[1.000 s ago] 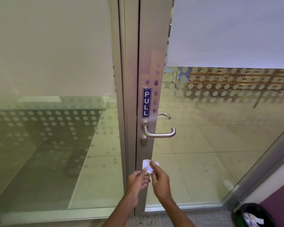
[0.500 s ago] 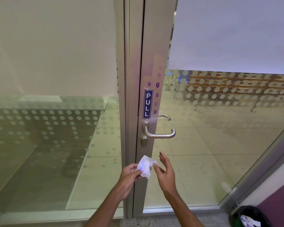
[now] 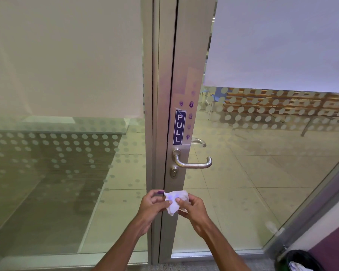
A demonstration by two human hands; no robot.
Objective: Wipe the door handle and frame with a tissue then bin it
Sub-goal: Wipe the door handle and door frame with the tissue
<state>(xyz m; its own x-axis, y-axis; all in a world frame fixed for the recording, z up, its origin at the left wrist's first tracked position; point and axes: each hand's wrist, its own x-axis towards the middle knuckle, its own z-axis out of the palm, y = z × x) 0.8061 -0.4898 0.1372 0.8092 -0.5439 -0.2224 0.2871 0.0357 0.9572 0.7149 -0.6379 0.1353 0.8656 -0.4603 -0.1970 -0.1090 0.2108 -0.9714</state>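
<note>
Both hands, left (image 3: 152,204) and right (image 3: 192,209), pinch a crumpled tissue (image 3: 175,201) before the door frame (image 3: 181,75), below the handle (image 3: 192,163), where its purple-stained face risks smearing ink marks (image 3: 191,104) instead of lifting them.

Bin (image 3: 306,255) cut by bottom edge, far handle (image 3: 199,142) partly behind door frame (image 3: 184,55)

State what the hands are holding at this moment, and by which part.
Both hold one crumpled white tissue. The left hand pinches its left edge and the right hand pinches its right side.
</note>
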